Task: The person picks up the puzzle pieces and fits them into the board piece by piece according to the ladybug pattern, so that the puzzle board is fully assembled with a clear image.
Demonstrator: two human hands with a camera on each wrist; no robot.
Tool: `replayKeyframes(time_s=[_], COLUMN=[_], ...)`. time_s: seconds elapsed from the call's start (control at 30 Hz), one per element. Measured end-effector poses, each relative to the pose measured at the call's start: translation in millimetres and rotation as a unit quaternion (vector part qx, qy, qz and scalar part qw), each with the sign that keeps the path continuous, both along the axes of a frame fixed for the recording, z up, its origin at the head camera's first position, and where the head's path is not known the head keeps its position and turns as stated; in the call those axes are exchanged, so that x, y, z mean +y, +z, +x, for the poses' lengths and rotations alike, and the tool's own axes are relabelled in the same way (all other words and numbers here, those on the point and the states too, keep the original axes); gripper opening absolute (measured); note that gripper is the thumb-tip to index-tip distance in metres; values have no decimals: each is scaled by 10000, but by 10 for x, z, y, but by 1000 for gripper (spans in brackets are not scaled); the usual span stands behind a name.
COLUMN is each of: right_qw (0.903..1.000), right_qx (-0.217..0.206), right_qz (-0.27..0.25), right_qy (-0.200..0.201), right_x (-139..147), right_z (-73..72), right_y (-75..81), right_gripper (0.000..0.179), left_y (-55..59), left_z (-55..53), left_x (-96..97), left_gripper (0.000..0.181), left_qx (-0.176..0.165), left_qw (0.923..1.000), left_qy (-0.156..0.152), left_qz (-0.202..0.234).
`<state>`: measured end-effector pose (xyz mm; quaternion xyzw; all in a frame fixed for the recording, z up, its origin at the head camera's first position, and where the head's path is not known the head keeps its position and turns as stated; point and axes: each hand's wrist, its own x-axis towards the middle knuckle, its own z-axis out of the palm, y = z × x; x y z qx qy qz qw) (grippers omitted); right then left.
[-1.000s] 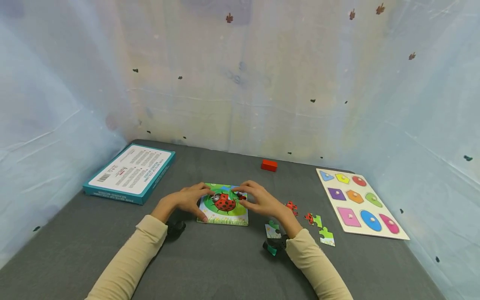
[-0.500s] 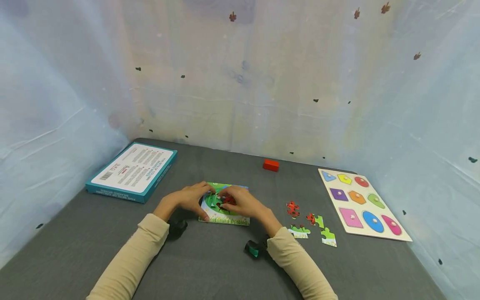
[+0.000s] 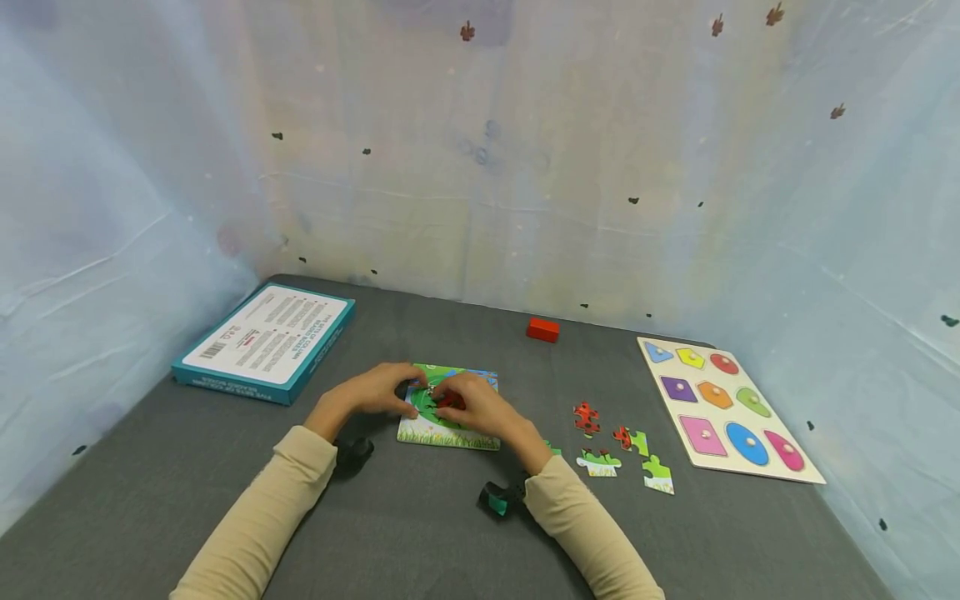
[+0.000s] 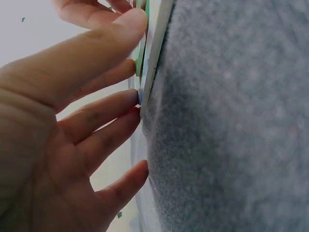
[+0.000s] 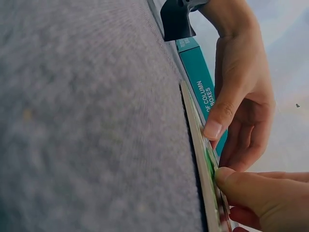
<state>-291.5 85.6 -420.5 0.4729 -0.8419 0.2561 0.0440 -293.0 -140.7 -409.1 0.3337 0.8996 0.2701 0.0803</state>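
A ladybug jigsaw puzzle in its board (image 3: 442,437) lies on the dark grey cloth, with a grassy lower strip. My left hand (image 3: 381,390) is at its left side; the thumb and spread fingertips touch the board and the green piece (image 4: 140,60) on it in the left wrist view. Over the board's middle, my right hand (image 3: 480,408) pinches a red puzzle piece (image 3: 451,402), mostly hidden by the fingers. In the right wrist view its thumb bears on the board's face. Loose puzzle pieces lie to the right, among them a red spotted piece (image 3: 586,417) and a green-white piece (image 3: 657,475).
A teal box (image 3: 266,342) lies at the back left. A wooden shape board (image 3: 701,400) with knobbed pieces is at the right. Near the back stands a red block (image 3: 543,330). A pale printed sheet (image 3: 465,167) hangs behind the cloth.
My right hand has moved left, from the board's right part to its middle, uncovering loose pieces. My left thumb has moved up from the board's lower left edge, nearer its fingers.
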Motion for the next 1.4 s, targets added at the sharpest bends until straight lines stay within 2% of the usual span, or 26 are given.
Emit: replayKeyframes(time_s=[0.23, 0.5, 0.6, 1.03, 1.4], right_qw=[9996, 9985, 9984, 9985, 9990], right_qx=[257, 546, 557, 530, 379], right_qz=[-80, 7, 36, -103, -217], right_qy=[66, -29, -76, 34, 132], right_x=[-3, -2, -2, 1, 9], right_z=[-8, -14, -8, -14, -19], right_y=[-12, -40, -39, -63, -66], right_gripper=[20, 23, 23, 22, 23], left_y=[19, 26, 20, 6, 11], left_z=[-25, -30, -28, -30, -31], left_x=[18, 23, 24, 39, 38], left_gripper=[40, 52, 53, 36, 37], left_qx=[139, 133, 130, 155, 195], left_qw=[9998, 9996, 9996, 9991, 9991], left_qy=[118, 243, 265, 386, 379], left_qz=[-67, 5, 37, -18, -41])
